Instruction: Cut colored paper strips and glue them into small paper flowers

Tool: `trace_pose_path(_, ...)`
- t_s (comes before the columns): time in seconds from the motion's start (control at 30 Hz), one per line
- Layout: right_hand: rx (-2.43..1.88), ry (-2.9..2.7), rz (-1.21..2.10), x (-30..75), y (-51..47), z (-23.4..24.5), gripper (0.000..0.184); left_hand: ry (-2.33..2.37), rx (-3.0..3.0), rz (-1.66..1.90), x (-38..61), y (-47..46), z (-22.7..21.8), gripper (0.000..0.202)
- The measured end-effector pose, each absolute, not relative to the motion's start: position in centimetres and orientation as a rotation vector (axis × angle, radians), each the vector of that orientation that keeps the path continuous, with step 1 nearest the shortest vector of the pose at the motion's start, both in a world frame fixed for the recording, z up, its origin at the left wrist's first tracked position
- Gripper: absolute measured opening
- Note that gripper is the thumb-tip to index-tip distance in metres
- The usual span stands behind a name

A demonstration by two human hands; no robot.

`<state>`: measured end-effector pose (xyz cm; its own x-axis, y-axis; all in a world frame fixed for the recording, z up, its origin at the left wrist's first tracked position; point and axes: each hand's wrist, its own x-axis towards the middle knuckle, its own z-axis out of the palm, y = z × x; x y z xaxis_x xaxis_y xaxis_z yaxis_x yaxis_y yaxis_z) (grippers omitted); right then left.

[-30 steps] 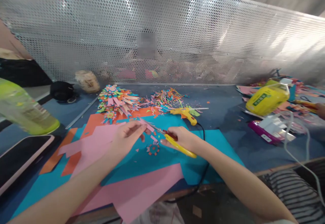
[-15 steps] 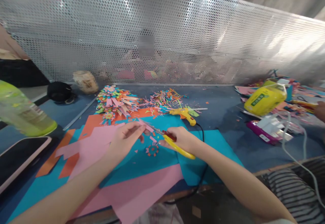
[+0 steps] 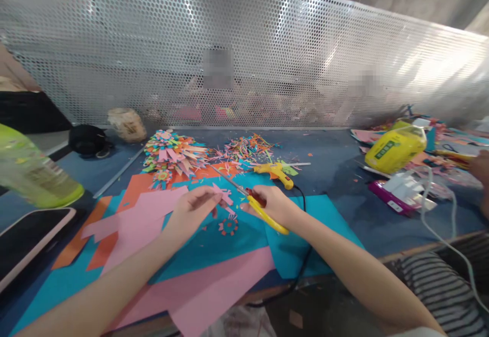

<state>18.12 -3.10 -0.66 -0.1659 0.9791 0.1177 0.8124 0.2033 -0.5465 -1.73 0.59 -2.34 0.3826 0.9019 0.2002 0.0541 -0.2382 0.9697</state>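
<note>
My left hand (image 3: 199, 204) pinches a small pink paper piece (image 3: 223, 194) with slits cut into its edge. In my right hand (image 3: 273, 205) are yellow-handled scissors (image 3: 267, 218), their blades pointing up and left, just beyond the pink piece. Below the fingertips, a small round paper flower (image 3: 228, 226) with orange and pink petals lies on a blue sheet (image 3: 244, 248). Tiny pink scraps are scattered around it. A yellow hot glue gun (image 3: 275, 172) lies behind my right hand, its dark cord running down under my forearm.
A cone of layered paper strips (image 3: 173, 156) stands behind my left hand, beside a heap of shreds (image 3: 248, 148). A green bottle (image 3: 34, 169) and a phone (image 3: 30, 242) are at left. Yellow packaging (image 3: 395, 148), a purple box (image 3: 393, 198) and another person's hand (image 3: 479, 166) are at right.
The scissor blades have come off the pink paper and now point further up. The pink piece has turned in my left hand, showing its cut edge.
</note>
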Motion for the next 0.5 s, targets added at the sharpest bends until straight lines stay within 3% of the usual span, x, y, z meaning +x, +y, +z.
trace_pose_path(0.5,-1.642,-2.016,0.474,18.76,-2.44,-1.23,0.038,0.884,1.608,0.964,-1.81,1.03,-3.15,0.017)
